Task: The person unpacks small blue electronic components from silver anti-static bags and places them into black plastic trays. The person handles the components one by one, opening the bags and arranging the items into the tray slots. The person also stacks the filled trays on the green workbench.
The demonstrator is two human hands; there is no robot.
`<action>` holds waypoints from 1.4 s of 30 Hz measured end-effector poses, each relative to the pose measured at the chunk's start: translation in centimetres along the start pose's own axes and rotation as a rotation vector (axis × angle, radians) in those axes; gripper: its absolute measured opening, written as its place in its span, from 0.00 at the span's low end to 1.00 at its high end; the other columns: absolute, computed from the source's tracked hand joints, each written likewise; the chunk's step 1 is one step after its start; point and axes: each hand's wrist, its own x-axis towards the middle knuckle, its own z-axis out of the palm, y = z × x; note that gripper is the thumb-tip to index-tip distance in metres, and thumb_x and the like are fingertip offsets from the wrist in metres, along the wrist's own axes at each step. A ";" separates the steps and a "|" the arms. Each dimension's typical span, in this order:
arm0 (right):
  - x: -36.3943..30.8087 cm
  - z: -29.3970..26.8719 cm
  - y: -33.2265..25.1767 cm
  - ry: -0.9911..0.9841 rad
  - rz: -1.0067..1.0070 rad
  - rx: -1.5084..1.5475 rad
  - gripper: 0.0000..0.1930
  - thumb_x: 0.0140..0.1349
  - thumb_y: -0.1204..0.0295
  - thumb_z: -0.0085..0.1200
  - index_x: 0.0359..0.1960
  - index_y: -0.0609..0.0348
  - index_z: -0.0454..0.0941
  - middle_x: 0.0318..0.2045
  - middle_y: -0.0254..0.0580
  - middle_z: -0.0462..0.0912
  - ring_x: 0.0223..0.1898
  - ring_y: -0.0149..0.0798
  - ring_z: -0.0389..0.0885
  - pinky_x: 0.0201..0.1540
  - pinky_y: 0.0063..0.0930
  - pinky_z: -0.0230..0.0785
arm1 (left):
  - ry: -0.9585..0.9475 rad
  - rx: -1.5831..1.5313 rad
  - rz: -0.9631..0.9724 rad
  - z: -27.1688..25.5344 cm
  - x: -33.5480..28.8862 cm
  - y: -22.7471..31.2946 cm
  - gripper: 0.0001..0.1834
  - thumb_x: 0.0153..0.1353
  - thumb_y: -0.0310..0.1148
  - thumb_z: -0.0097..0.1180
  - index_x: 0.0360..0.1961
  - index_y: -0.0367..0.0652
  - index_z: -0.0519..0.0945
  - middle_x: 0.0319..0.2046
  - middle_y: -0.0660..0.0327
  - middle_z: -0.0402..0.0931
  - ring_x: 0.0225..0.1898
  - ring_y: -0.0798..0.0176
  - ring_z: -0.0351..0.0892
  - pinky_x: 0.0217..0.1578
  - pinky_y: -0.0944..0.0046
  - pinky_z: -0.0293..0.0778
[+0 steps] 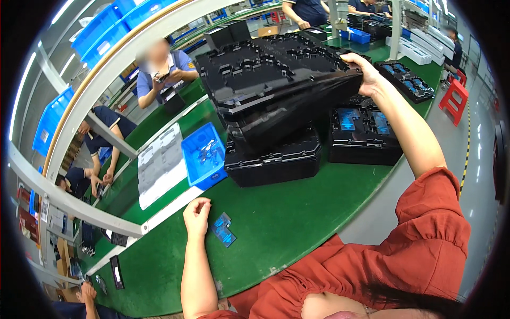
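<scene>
My right hand grips the far right edge of a stack of black moulded plastic trays, fingers over the top. The stack is tilted, above another black tray stack on the green table; whether they touch I cannot tell. My left hand is closed, thumb and fingers together, over the table near its left side. Anything inside it is too small or hidden to make out. Just right of that hand lies a flat blue-and-black piece with a notched outline.
A blue bin holding small parts stands beyond my left hand, beside a grey-white sheet. More black trays with blue pieces sit to the right. A metal frame runs along the left; people work across the table.
</scene>
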 end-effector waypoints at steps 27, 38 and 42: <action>-5.1 12.6 9.0 0.199 -0.452 -0.942 0.36 0.54 0.57 0.58 0.63 0.58 0.63 0.68 0.53 0.52 0.69 0.47 0.50 0.68 0.35 0.45 | -0.016 -0.415 0.297 8.0 5.0 11.3 0.27 0.69 0.38 0.44 0.65 0.37 0.57 0.59 0.55 0.65 0.61 0.61 0.63 0.62 0.61 0.56; 1.4 9.2 6.3 -0.143 -0.273 -0.699 0.34 0.49 0.78 0.52 0.64 0.63 0.62 0.63 0.47 0.65 0.43 0.30 0.75 0.44 0.24 0.70 | -0.082 -0.254 0.373 9.5 1.2 12.6 0.41 0.57 0.22 0.52 0.69 0.42 0.48 0.65 0.48 0.54 0.66 0.51 0.57 0.63 0.55 0.55; 3.8 7.9 6.1 -0.158 -0.293 -0.635 0.34 0.48 0.78 0.51 0.63 0.64 0.63 0.63 0.49 0.65 0.38 0.29 0.78 0.40 0.23 0.72 | -0.096 -0.217 0.383 10.2 1.2 13.0 0.43 0.54 0.21 0.54 0.69 0.44 0.48 0.64 0.49 0.56 0.65 0.50 0.59 0.60 0.54 0.60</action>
